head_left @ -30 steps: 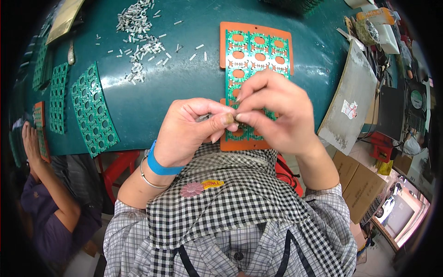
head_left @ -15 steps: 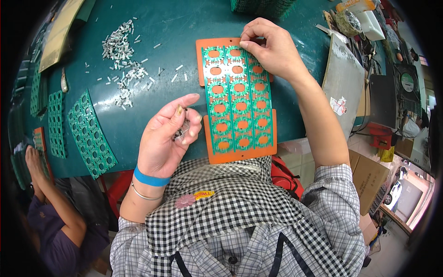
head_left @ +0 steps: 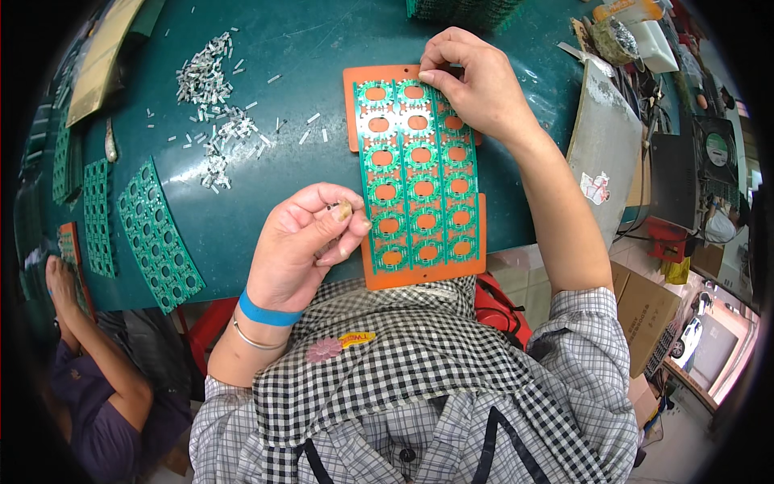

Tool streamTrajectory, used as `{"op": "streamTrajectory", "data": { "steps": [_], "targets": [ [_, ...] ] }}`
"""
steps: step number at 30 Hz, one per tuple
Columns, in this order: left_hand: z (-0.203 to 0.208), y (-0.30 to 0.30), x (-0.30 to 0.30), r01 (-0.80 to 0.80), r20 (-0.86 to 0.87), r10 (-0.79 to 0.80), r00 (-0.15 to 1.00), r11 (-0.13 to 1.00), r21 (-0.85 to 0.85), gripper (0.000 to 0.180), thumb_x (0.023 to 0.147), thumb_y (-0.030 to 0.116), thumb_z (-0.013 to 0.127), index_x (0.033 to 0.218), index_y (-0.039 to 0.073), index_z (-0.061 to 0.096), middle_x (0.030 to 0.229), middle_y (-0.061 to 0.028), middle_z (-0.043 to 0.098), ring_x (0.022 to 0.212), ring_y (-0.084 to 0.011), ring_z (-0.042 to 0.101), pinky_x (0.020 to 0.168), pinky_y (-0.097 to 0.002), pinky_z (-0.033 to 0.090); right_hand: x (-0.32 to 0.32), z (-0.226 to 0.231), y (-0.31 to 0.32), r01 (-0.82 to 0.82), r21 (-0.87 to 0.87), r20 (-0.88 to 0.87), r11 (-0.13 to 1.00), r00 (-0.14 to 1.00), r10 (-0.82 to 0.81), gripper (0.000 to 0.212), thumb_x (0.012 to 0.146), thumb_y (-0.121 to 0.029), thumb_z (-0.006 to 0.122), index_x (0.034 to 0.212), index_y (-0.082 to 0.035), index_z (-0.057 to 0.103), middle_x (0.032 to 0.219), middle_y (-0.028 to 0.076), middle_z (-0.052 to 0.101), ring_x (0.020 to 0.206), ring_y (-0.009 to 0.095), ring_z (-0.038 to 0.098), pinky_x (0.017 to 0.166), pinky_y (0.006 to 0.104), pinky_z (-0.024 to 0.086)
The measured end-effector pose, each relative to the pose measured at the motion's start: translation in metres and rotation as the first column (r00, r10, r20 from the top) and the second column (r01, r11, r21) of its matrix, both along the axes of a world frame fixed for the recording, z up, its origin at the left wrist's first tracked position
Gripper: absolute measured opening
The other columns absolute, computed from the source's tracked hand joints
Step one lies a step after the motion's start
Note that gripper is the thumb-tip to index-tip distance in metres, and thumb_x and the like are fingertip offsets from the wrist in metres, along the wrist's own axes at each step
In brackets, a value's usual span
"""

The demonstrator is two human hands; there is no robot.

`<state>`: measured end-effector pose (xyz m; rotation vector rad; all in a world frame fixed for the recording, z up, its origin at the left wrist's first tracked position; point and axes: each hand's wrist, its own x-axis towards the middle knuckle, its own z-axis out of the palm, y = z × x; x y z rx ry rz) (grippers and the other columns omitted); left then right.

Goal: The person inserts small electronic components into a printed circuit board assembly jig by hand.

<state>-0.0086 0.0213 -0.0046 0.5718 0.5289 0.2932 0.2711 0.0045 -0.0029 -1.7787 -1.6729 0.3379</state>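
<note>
A green circuit board panel, with rows of ring-shaped boards and oval holes, lies on an orange backing plate near the table's front edge. At the panel's far edge my right hand pinches thumb and forefinger together, other fingers curled. Whatever sits between those fingertips is too small to make out. My left hand is beside the panel's lower left edge, thumb pressed to the forefinger and the rest curled. Small electronic parts showed in its palm a moment ago; the fingers now mostly cover them.
Small pale strip-like parts are heaped and scattered on the green table. More green panels lie at the left, near a co-worker's hand. Panels are stacked at the back. A grey board stands at the right.
My left hand has moved slightly right and down toward the panel; its forefinger has curled in to meet the thumb. My right hand stays at the panel's far edge.
</note>
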Motion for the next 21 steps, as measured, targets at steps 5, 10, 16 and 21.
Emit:
{"op": "streamTrajectory", "data": {
  "steps": [5, 10, 16, 21],
  "targets": [
    [0.007, -0.001, 0.008, 0.005, -0.005, -0.005, 1.0, 1.0, 0.003, 0.012, 0.095, 0.009, 0.053, 0.102, 0.001, 0.058, 0.092, -0.0097, 0.067, 0.067, -0.0075, 0.055, 0.05, -0.0163, 0.034, -0.006, 0.006, 0.002, -0.078, 0.067, 0.117, 0.995, 0.991, 0.069, 0.005, 0.079, 0.001, 0.065, 0.082, 0.0, 0.061, 0.09, 0.006, 0.06, 0.076, 0.022, 0.062, 0.065, 0.0305, 0.05],
    [0.003, -0.001, 0.009, -0.023, 0.017, 0.023, 1.0, 1.0, 0.021, 0.009, 0.095, 0.009, 0.053, 0.097, 0.001, 0.057, 0.089, -0.0087, 0.066, 0.065, -0.0068, 0.051, 0.049, -0.017, 0.032, -0.007, 0.008, 0.001, -0.099, 0.105, 0.186, 0.99, 0.979, 0.078, 0.007, 0.077, 0.0, 0.066, 0.08, 0.001, 0.06, 0.09, 0.007, 0.06, 0.075, 0.025, 0.062, 0.066, 0.0315, 0.05],
    [0.003, -0.001, 0.011, -0.071, -0.007, 0.071, 0.997, 0.997, -0.006, 0.013, 0.096, 0.011, 0.053, 0.096, -0.001, 0.058, 0.085, -0.006, 0.063, 0.062, -0.0058, 0.047, 0.049, -0.0173, 0.031, -0.004, 0.011, -0.002, -0.092, -0.022, 0.163, 0.996, 0.982, 0.094, 0.011, 0.075, -0.004, 0.071, 0.084, -0.001, 0.065, 0.092, 0.006, 0.061, 0.073, 0.022, 0.063, 0.064, 0.0306, 0.051],
    [0.006, -0.004, 0.012, -0.107, -0.031, 0.107, 0.994, 0.994, -0.012, 0.016, 0.095, 0.013, 0.055, 0.097, -0.001, 0.061, 0.083, -0.004, 0.062, 0.062, -0.0051, 0.047, 0.05, -0.0172, 0.031, -0.045, 0.034, -0.03, -0.206, 0.107, -0.003, 0.973, 0.978, 0.208, 0.013, 0.069, -0.006, 0.073, 0.079, -0.003, 0.065, 0.088, 0.008, 0.062, 0.08, 0.026, 0.063, 0.067, 0.0343, 0.051]
  ]
}}
